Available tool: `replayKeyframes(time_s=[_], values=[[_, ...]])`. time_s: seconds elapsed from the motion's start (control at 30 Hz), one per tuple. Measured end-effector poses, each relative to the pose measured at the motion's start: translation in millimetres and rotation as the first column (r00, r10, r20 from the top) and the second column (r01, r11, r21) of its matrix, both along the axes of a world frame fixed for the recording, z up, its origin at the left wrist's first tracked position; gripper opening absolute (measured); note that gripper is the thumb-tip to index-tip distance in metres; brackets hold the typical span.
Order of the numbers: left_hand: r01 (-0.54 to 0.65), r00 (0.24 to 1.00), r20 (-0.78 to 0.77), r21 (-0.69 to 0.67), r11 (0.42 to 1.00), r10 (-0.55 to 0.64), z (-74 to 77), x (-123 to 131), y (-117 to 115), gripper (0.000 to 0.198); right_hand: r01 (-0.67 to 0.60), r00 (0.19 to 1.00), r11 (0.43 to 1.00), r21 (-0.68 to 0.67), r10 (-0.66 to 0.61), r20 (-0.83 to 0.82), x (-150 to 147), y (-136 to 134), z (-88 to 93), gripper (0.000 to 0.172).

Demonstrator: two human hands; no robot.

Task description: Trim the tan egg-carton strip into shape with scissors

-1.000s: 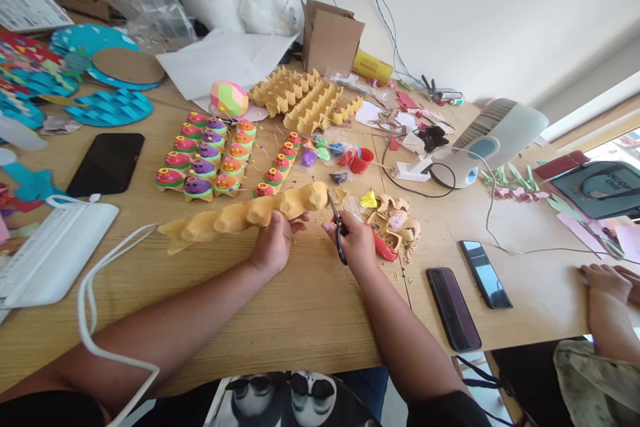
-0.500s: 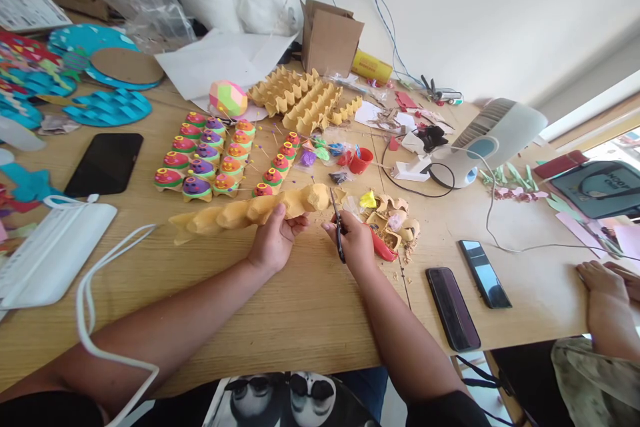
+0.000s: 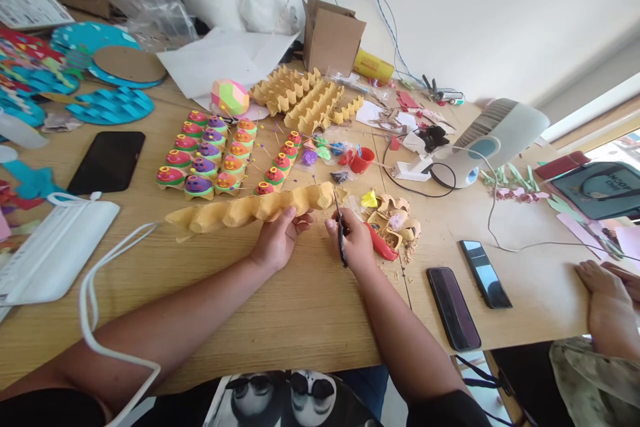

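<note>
A long strip of yellow egg carton (image 3: 235, 212) lies across my left hand (image 3: 280, 237), whose thumb and fingers pinch it near its right part. My right hand (image 3: 356, 240) is closed round dark-handled scissors (image 3: 341, 240), with the blades pointing up beside the strip's right end. Behind the strip stand rows of painted carton cups with faces: red ones (image 3: 177, 158), purple ones (image 3: 204, 167) and orange ones (image 3: 233, 163). Just right of my right hand, carton scraps (image 3: 395, 213) and crumbs lie around a red piece (image 3: 383, 242).
Uncut egg cartons (image 3: 310, 103) and a cardboard box (image 3: 333, 40) stand at the back. Phones (image 3: 453, 307) lie at front right and left. A white fan (image 3: 495, 137) is at right, a white cable (image 3: 87, 280) at left. Another person's hands (image 3: 603, 283) rest at the right edge.
The strip's right end and the scissors have shifted slightly to the right, and the strip is a little more tilted. Both hands keep their hold.
</note>
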State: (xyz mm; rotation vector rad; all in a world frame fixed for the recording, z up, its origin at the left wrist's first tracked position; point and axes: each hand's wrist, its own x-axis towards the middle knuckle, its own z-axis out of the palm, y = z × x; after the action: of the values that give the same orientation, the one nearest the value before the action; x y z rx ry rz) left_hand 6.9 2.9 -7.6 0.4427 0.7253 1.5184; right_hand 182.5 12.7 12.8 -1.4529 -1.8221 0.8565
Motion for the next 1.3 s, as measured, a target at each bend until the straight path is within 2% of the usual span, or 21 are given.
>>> replayKeyframes(time_s=[0.23, 0.43, 0.53, 0.67, 0.83, 1.13, 1.3], values=[[0.007, 0.998, -0.07, 0.05, 0.999, -0.004, -1.3, -2.0, -0.2, 0.043, 0.083, 0.991, 0.996, 0.029, -0.085, 0.103, 1.1, 3.0, 4.0, 0.027], [-0.009, 0.998, -0.056, 0.033, 0.999, 0.011, -1.4, -0.6, -0.9, 0.039, 0.121, 0.984, 0.99, 0.077, -0.13, 0.123, 3.5, 4.9, 5.4, 0.032], [0.004, 1.0, -0.013, 0.028, 1.0, -0.003, -1.4, -0.1, -1.0, 0.046, 0.131, 0.979, 0.986, 0.1, -0.144, 0.144, 4.2, 5.5, 3.6, 0.033], [0.02, 0.998, 0.059, -0.002, 1.0, -0.02, 1.5, 0.3, -0.3, 0.067, 0.123, 0.974, 0.987, 0.106, -0.14, 0.175, 3.7, 5.5, 2.2, 0.034], [0.011, 0.998, 0.068, -0.051, 0.999, -0.008, 5.3, 0.5, 0.5, 0.06, 0.119, 0.972, 0.989, 0.093, -0.135, 0.194, 2.6, 5.5, 3.5, 0.037], [-0.034, 0.997, 0.063, -0.05, 0.998, 0.037, 7.1, 1.5, 0.5, 0.06, 0.106, 0.982, 0.993, 0.053, -0.113, 0.154, 3.7, 5.7, 2.5, 0.038], [-0.055, 0.997, 0.046, -0.054, 0.997, 0.058, 3.7, 1.3, 1.6, 0.059, 0.09, 0.995, 0.996, 0.006, -0.09, 0.042, 3.1, 8.1, -3.7, 0.037]])
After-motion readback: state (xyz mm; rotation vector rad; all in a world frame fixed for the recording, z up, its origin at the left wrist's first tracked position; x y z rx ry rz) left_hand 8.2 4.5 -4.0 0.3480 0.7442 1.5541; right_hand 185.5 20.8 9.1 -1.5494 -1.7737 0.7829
